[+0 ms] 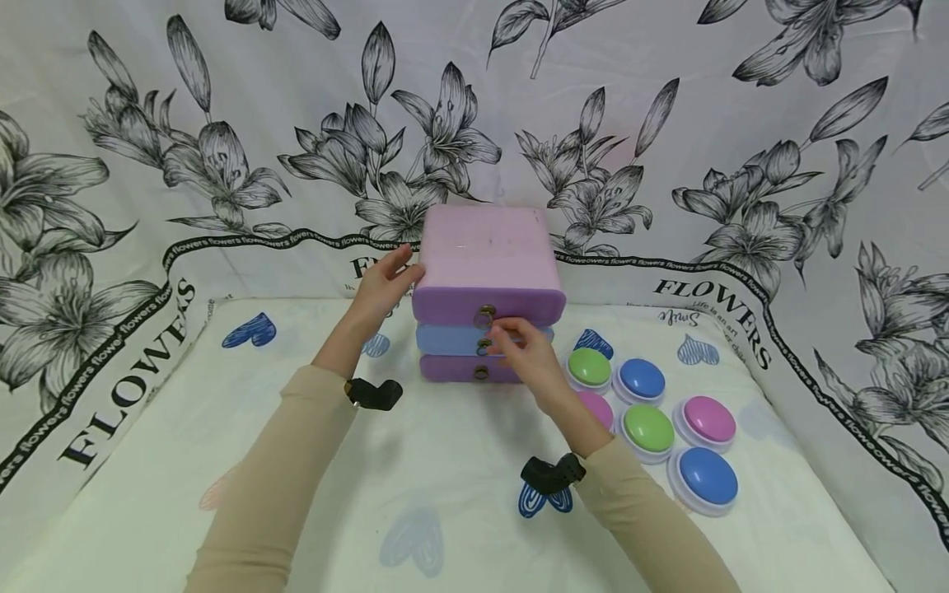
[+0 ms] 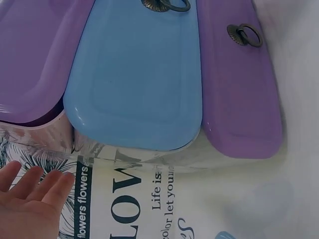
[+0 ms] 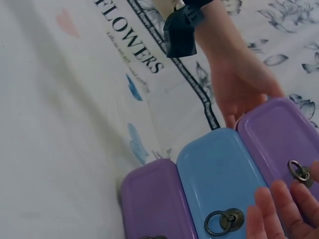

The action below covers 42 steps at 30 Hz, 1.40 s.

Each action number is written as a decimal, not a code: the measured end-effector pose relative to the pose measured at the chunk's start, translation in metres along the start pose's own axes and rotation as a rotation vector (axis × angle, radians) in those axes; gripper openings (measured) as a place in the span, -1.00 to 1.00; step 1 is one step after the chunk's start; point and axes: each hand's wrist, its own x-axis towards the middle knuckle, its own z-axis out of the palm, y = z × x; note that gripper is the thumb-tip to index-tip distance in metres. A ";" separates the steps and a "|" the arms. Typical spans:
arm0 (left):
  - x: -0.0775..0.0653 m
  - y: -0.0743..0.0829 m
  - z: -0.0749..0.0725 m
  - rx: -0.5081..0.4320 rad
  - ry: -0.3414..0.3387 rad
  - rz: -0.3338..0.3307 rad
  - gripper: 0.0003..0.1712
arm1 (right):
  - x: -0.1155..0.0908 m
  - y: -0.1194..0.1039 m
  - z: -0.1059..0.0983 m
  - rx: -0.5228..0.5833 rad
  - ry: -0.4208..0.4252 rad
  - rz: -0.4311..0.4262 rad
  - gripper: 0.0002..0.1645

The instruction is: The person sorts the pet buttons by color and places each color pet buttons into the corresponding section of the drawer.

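A small three-drawer cabinet with a pink top [image 1: 485, 247] stands at the middle back. Its top drawer [image 1: 445, 306] is purple, the middle one [image 2: 139, 74] blue and the bottom one [image 2: 244, 99] purple. A dark gap shows behind the top drawer's front edge in the left wrist view. Each front bears a bronze ring pull [image 3: 299, 172]. My left hand [image 1: 381, 288] is beside the cabinet's upper left side, its fingers extended. My right hand [image 1: 530, 358] is in front, thumb and fingertips right beside the top ring, fingers loosely bent; the ring shows uncovered in the right wrist view.
To the right of the cabinet stand several round push buttons on white bases, among them a green button [image 1: 648, 428], a blue button [image 1: 708, 476] and a pink button [image 1: 709, 418]. A floral cloth [image 1: 222, 165] hangs behind and a white heart-printed cloth [image 1: 445, 478] covers the table.
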 end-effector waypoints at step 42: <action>-0.010 0.021 0.000 -0.072 -0.132 -0.033 -0.30 | 0.005 -0.009 0.011 -0.025 -0.118 0.026 -0.57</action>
